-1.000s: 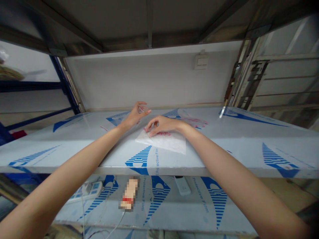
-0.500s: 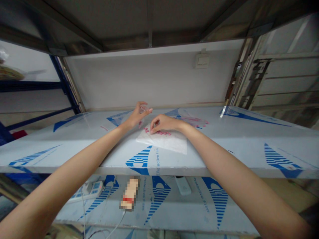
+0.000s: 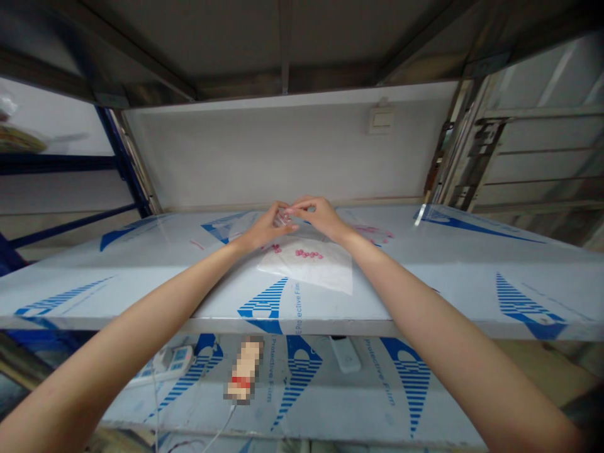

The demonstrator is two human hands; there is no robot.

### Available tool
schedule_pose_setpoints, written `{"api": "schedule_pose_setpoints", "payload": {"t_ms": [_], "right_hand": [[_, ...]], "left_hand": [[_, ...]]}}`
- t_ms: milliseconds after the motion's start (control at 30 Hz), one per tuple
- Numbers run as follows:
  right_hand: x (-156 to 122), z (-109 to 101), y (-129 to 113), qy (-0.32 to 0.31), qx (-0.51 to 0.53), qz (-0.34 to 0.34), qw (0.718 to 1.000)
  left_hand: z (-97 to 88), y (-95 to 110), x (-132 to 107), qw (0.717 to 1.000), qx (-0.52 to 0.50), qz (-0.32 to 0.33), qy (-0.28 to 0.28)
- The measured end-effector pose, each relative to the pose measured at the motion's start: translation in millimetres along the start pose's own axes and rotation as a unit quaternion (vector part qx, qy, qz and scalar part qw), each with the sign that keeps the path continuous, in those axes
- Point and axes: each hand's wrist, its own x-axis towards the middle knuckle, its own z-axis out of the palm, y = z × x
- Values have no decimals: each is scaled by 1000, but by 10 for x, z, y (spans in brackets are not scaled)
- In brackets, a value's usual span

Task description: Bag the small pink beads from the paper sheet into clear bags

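Pinching a small clear piece [image 3: 284,218], the left hand [image 3: 263,230] is touching the right hand [image 3: 319,215], whose fingertips are closed on something indiscernible; pink beads [image 3: 309,255] are lying just nearer the person, rightward.

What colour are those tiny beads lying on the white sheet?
Pink. The beads show best in the head view, clustered on the white sheet.

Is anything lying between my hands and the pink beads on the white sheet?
Nothing visible does. The left hand holds a small clear item, the right hand touching it, just beyond the pink beads, which lie uncovered on the white sheet.
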Motion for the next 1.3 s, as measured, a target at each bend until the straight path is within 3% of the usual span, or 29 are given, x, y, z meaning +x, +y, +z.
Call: {"api": "schedule_pose_setpoints", "payload": {"t_ms": [133, 200, 300, 400, 567, 700, 833, 900, 1067, 1300], "right_hand": [[1, -15, 38, 66, -70, 31, 995], [-6, -12, 54, 68, -99, 62, 991], [-47, 52, 50, -68, -91, 49, 992], [-116, 167, 17, -193, -109, 14, 975], [-173, 274, -4, -223, -159, 16, 962], [-106, 214, 27, -163, -129, 27, 978], [-1, 118, 53, 26, -73, 23, 997], [21, 99, 58, 81, -68, 15, 994], [-23, 146, 41, 18, -101, 19, 995], [-38, 133, -41, 23, -129, 39, 991]], "left_hand": [[-36, -100, 22, 999, -8, -28, 21], [-79, -149, 23, 998, -11, -51, 38], [-152, -190, 15, 994, -12, -89, 55], [-196, -188, 7, 992, -14, -113, 60], [-188, -176, 6, 991, -5, -123, 48], [-183, -178, -3, 992, 12, -121, 29], [-137, -120, -19, 995, 41, -89, 18], [-84, -75, -22, 997, 50, -61, 3], [17, -47, -11, 999, 20, 3, -30], [-42, -110, 2, 999, -4, -37, 16]]}}
